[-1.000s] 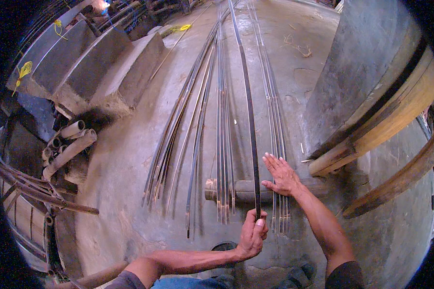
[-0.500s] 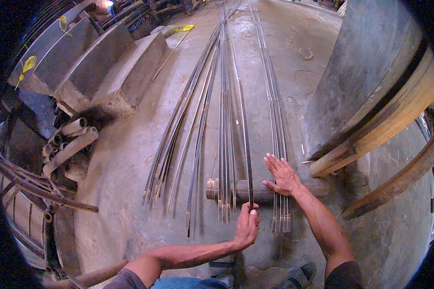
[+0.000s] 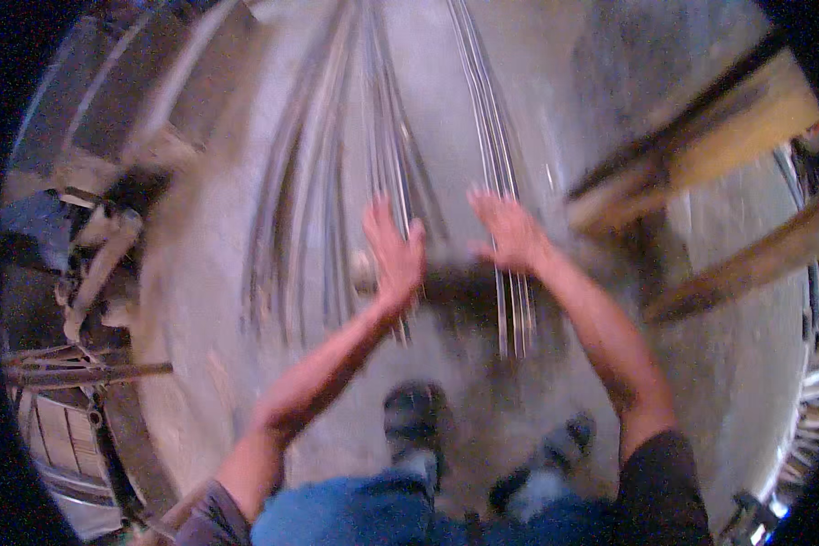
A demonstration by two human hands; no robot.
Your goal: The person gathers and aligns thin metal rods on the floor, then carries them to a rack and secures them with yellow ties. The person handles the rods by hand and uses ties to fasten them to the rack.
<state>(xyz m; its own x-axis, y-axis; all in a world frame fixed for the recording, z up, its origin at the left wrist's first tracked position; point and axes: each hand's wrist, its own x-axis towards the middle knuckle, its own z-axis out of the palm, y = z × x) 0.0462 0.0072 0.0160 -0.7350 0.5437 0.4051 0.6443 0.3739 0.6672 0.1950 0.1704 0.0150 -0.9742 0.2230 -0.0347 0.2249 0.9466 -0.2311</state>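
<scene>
Long, thin strips (image 3: 489, 118), probably light, springy and best gripped near their ends, lie across the log (image 3: 460, 280), over which the left hand (image 3: 395, 255), pinching one strip half a second ago, now extends flat-fingered like the right hand (image 3: 512, 238), contact unclear.
</scene>
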